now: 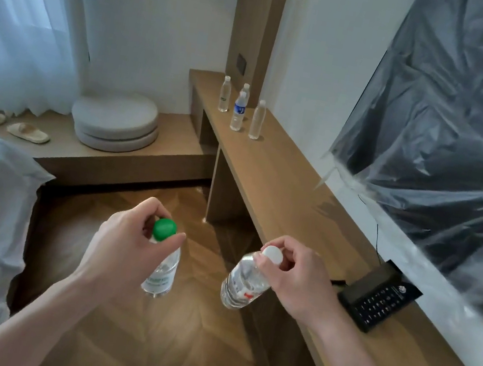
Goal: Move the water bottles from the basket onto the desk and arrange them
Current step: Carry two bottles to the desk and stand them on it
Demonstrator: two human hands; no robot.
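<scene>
Four bottles [240, 108] already on desk [282, 183], well ahead of both grips. Left hand [122, 245] pinches green-cap bottle [161, 268] neck, right hand [298, 276] white-cap bottle [243, 283]; both unplaced. Basket unseen.

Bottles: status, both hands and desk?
Left hand holds green-cap bottle; right hand holds white-cap bottle. Four bottles upright on desk. Black box near desk edge.
</scene>
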